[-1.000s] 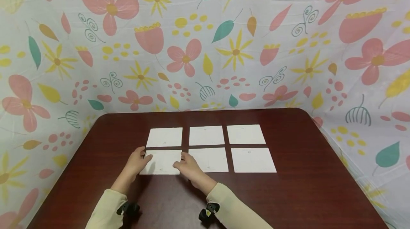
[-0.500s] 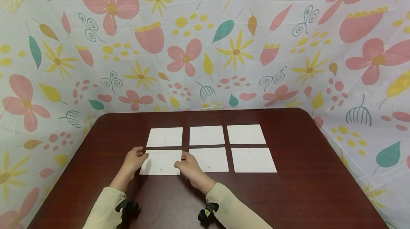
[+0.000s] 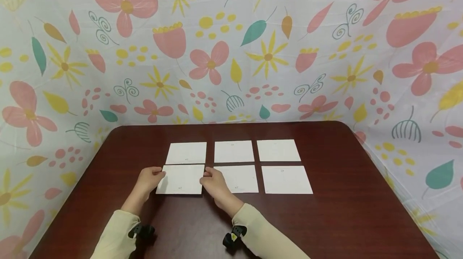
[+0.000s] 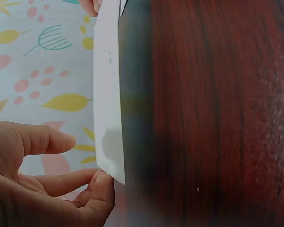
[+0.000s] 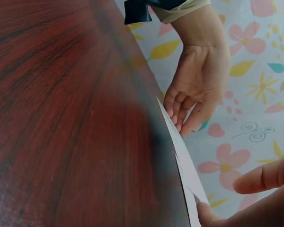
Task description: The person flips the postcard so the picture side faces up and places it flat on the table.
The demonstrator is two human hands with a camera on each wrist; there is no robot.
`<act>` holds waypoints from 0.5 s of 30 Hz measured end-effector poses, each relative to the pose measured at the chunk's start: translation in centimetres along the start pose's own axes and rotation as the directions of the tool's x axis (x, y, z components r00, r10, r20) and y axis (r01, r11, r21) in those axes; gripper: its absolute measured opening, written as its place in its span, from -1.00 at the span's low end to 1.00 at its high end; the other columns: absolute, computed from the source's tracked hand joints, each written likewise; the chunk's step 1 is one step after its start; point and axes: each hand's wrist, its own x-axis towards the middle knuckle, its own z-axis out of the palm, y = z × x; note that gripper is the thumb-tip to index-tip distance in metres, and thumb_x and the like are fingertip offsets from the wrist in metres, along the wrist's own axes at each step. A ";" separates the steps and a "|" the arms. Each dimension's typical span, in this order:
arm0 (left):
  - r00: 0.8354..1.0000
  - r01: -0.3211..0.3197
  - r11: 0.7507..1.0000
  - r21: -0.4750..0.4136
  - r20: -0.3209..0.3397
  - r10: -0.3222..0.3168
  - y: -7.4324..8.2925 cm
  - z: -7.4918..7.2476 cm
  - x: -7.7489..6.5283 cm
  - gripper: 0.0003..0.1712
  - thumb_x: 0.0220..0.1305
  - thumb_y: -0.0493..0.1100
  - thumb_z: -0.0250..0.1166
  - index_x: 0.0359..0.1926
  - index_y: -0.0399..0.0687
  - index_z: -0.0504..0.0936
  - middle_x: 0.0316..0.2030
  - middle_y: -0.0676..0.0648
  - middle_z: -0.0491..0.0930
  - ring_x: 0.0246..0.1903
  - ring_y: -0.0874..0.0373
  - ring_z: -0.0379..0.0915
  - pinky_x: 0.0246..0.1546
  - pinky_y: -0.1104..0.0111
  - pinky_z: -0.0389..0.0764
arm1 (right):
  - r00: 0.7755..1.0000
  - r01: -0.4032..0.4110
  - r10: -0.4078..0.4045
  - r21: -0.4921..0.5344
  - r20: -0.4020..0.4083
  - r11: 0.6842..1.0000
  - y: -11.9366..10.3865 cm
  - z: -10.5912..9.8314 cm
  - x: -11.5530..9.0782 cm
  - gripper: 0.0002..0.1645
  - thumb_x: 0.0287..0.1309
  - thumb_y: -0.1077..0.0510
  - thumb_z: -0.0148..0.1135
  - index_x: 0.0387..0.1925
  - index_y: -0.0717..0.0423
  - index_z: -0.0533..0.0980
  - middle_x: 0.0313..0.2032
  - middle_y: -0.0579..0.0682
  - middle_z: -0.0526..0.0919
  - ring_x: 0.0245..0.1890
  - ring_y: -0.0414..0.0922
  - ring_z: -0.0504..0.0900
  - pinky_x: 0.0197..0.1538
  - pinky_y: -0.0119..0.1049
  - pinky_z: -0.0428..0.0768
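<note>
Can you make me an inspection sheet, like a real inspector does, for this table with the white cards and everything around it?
Surface: dark reddish-brown table, shiny in places.
Job's things: front-left white card between the hands, apparently raised a little; five other cards beside and behind it, completing two rows of three. Some have faint marks, too small to read.
Clutter: nothing seen.
Hands: left hand holds that card's left edge; right hand its right edge.
Cables: nothing seen.
Surroundings: flowery cloth behind and at both sides.
</note>
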 end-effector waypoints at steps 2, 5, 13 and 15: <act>1.000 -0.006 1.000 0.003 -0.011 0.006 0.0 -0.1 0.0 -0.49 0.36 -0.28 0.05 0.19 -0.63 0.33 0.07 -0.55 0.38 0.13 -0.37 0.31 0.11 -0.05 0.41 | 1.000 0.018 -0.018 0.003 -0.011 1.000 0.0 -0.1 0.1 -0.33 -0.02 0.41 0.03 0.21 0.58 0.28 -0.02 0.33 0.49 -0.02 0.06 0.53 0.03 -0.15 0.54; 0.999 -0.022 1.000 0.008 -0.036 0.023 -0.1 -0.2 0.0 -0.55 0.32 -0.31 0.09 0.13 -0.60 0.40 -0.05 -0.47 0.46 0.01 -0.29 0.40 -0.01 0.07 0.49 | 0.999 0.042 -0.042 -0.002 -0.017 0.999 0.0 -0.2 0.2 -0.40 0.00 0.43 0.00 0.16 0.58 0.34 -0.06 0.31 0.51 -0.05 0.04 0.54 0.00 -0.19 0.55; 0.993 -0.075 0.997 -0.027 -0.091 0.072 0.0 -1.0 -0.1 -0.66 0.22 -0.40 0.15 -0.01 -0.57 0.47 -0.33 -0.21 0.50 -0.40 0.13 0.46 -0.39 0.40 0.47 | 0.997 0.068 -0.068 0.011 -0.028 0.998 -0.2 -0.6 0.4 -0.43 0.00 0.44 0.01 0.14 0.47 0.41 -0.12 0.22 0.50 -0.18 -0.08 0.51 -0.24 -0.38 0.49; 0.992 -0.080 0.996 -0.040 -0.103 0.075 0.1 -1.1 -0.2 -0.67 0.23 -0.40 0.14 -0.02 -0.57 0.46 -0.35 -0.21 0.51 -0.45 0.15 0.49 -0.42 0.41 0.48 | 0.997 0.072 -0.071 0.022 -0.027 0.997 -0.3 -0.7 0.4 -0.41 0.00 0.45 0.02 0.16 0.45 0.41 -0.13 0.22 0.49 -0.20 -0.10 0.49 -0.24 -0.37 0.49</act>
